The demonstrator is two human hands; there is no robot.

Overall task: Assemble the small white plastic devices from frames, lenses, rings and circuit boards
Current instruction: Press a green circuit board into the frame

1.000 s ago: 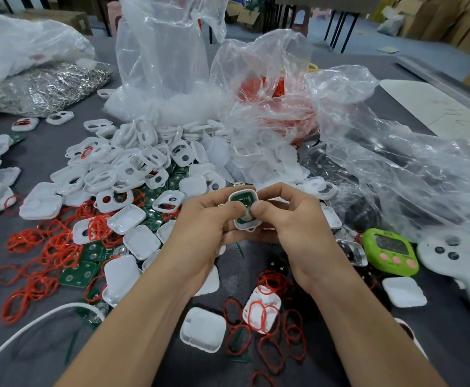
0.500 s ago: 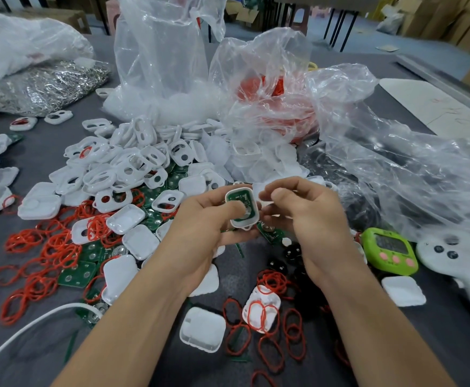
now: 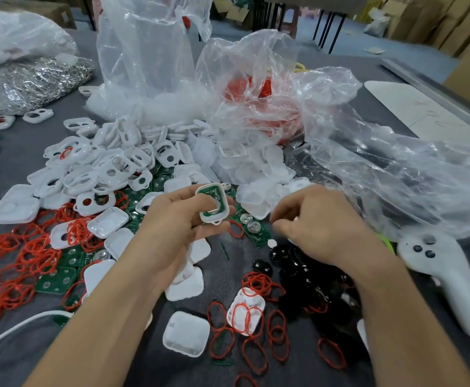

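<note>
The person in front of me has two slender forearms, bare as far up as can be seen, each running into a bare hand, the left hand (image 3: 178, 222) and the right hand (image 3: 323, 227).

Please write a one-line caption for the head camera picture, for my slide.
The left hand holds a white frame with a green circuit board inside; the right hand hovers over black parts.
</note>
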